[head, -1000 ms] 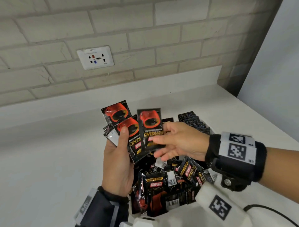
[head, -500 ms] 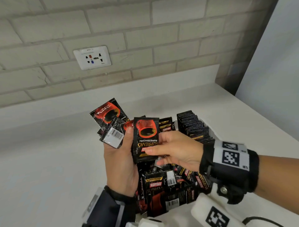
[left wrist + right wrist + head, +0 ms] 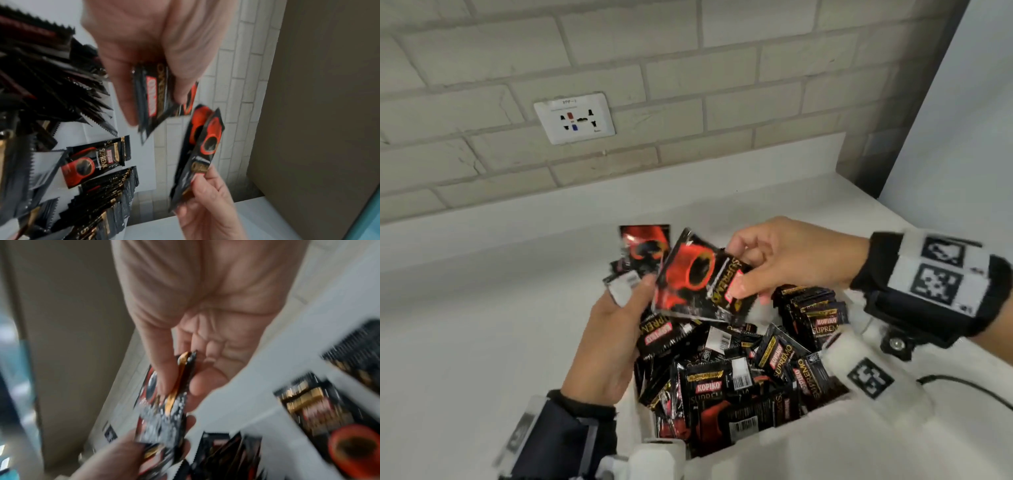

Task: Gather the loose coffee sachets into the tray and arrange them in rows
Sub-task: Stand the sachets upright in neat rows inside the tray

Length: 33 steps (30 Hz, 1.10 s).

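Both hands grip sachets: right hand (image 3: 787,260) pinches SUPREMO sachet (image 3: 697,277), left hand (image 3: 613,342) holds bunch (image 3: 635,260).

Head view: bright, even, diffuse light; no hard shadows, only soft shade along backsplash base. Wide-angle bowing of brick wall (image 3: 688,68) lines toward edges. Slight motion smear on right hand (image 3: 787,260) and its wrist marker. Glare patches on glossy sachets (image 3: 698,274). Left wrist view: heavy blur on near left hand (image 3: 156,48), sachet pile (image 3: 51,81) dark and smeared. Right wrist view: worst, strong motion blur throughout, edges stretched, palm softly lit.
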{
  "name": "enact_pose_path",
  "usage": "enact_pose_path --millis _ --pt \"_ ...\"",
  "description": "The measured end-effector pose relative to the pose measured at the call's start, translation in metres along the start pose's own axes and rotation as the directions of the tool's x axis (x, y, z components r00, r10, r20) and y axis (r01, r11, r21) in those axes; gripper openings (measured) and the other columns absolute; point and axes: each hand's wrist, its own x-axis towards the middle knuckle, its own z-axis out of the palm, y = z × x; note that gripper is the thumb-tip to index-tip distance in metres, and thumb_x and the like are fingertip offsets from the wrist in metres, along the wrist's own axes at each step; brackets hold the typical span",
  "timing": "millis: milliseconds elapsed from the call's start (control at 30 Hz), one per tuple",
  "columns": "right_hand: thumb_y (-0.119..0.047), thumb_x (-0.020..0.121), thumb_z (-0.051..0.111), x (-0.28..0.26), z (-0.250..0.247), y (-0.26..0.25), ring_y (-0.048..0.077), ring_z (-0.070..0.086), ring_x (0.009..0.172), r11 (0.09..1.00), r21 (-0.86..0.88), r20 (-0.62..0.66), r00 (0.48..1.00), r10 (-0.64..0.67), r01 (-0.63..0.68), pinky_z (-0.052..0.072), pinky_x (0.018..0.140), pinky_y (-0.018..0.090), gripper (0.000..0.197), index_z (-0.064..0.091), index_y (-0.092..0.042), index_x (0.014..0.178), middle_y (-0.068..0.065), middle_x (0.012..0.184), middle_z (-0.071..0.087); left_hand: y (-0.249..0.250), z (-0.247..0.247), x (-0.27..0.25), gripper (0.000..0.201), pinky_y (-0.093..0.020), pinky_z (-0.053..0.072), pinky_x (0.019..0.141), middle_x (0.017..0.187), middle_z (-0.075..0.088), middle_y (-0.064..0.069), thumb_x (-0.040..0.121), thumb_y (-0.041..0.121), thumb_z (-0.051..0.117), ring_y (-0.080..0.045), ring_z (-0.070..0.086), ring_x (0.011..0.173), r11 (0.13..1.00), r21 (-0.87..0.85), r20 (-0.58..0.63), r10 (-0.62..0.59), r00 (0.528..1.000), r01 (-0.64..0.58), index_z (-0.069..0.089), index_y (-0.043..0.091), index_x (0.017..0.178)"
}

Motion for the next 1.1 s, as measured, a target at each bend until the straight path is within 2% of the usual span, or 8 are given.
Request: enact_pose_path --millis 67,167,333,500,633,867,967,1100 --pt "-0.006 0.08 0.066 0.0 -0.004 -0.011 0.004 0.062 0.068 0.956 -0.291 0.132 0.991 0.001 0.037 0.054 0.067 0.022 0.023 0.057 -0.026 0.087 -0.009 0.087 0.068 -0.001 0.004 -0.003 0.018 -0.025 0.054 0.057 0.082 0.074 -0.007 0.09 0.019 0.051 -0.016 0.07 0.069 0.992 0.085 0.126 -0.103 0.987 0.093 0.068 0.014 0.091" --pt "-0.008 0.084 0.062 0.005 -0.007 -0.023 0.021 0.064 0.081 0.827 -0.56 0.209 0.975 0.08 0.053 0.052 0.085 0.039 0.026 0.058 -0.031 0.095 -0.001 0.097 0.068 -0.002 0.011 -0.007 0.031 -0.028 0.058 0.064 0.089 0.074 -0.011 0.079 0.031 0.053 -0.021 0.071 0.076 0.982 0.092 0.235 -0.183 0.955 0.165 0.065 0.013 0.101" --pt "-0.009 0.086 0.058 0.018 -0.006 -0.029 0.026 0.062 0.082 0.715 -0.697 0.189 0.974 0.126 0.043 0.053 0.08 0.038 0.029 0.05 -0.027 0.108 0.009 0.103 0.064 -0.007 0.016 -0.008 0.041 -0.028 0.058 0.067 0.096 0.073 -0.011 0.074 0.035 0.059 -0.023 0.071 0.085 0.988 0.07 0.223 -0.151 0.963 0.139 0.062 0.011 0.107" --pt "-0.009 0.081 0.067 0.029 -0.002 -0.021 0.008 0.054 0.056 0.935 -0.35 0.026 0.999 -0.042 0.048 0.048 0.054 0.022 0.035 0.045 -0.026 0.101 0.006 0.087 0.059 -0.01 0.021 -0.011 0.04 -0.029 0.057 0.06 0.094 0.072 -0.015 0.066 0.011 0.067 -0.025 0.07 0.077 0.999 0.011 0.15 -0.041 0.988 0.04 0.064 0.006 0.105" --pt "-0.01 0.078 0.069 0.029 -0.003 -0.008 0.016 0.056 0.067 0.99 0.141 -0.117 0.993 0.025 -0.009 0.053 0.054 0.023 0.031 0.05 -0.022 0.1 0.007 0.087 0.06 -0.01 0.02 -0.01 0.045 -0.028 0.055 0.054 0.095 0.071 -0.017 0.064 0.01 0.067 -0.024 0.07 0.074 0.998 -0.07 0.07 0.012 0.997 -0.007 0.063 0.005 0.109" --pt "-0.005 0.081 0.065 0.023 0.002 -0.007 0.024 0.063 0.072 0.997 -0.069 -0.051 0.998 0.025 -0.029 0.055 0.058 0.021 0.02 0.057 -0.01 0.098 0.006 0.1 0.062 -0.013 0.024 -0.01 0.045 -0.037 0.057 0.072 0.099 0.071 -0.014 0.066 0.018 0.067 -0.028 0.07 0.087 1.0 0.014 0.119 0.021 0.993 -0.023 0.062 0.008 0.109" --pt "0.001 0.081 0.063 0.023 0.001 -0.007 0.02 0.063 0.073 0.998 -0.028 -0.043 0.998 0.048 -0.05 0.055 0.062 0.022 0.019 0.056 -0.005 0.098 0.013 0.101 0.063 -0.011 0.025 -0.009 0.042 -0.041 0.054 0.083 0.101 0.072 -0.012 0.072 0.032 0.058 -0.027 0.068 0.093 1.0 0.013 0.115 0.002 0.993 -0.004 0.063 0.011 0.108" --pt "0.008 0.08 0.06 0.023 0.0 -0.006 0.01 0.064 0.063 0.993 0.099 -0.053 0.996 0.065 -0.059 0.056 0.056 0.018 0.022 0.057 -0.007 0.097 0.002 0.09 0.061 -0.008 0.023 -0.008 0.04 -0.037 0.057 0.078 0.102 0.072 -0.01 0.074 0.029 0.057 -0.025 0.069 0.091 1.0 -0.007 0.15 -0.018 0.989 0.019 0.061 0.013 0.111"
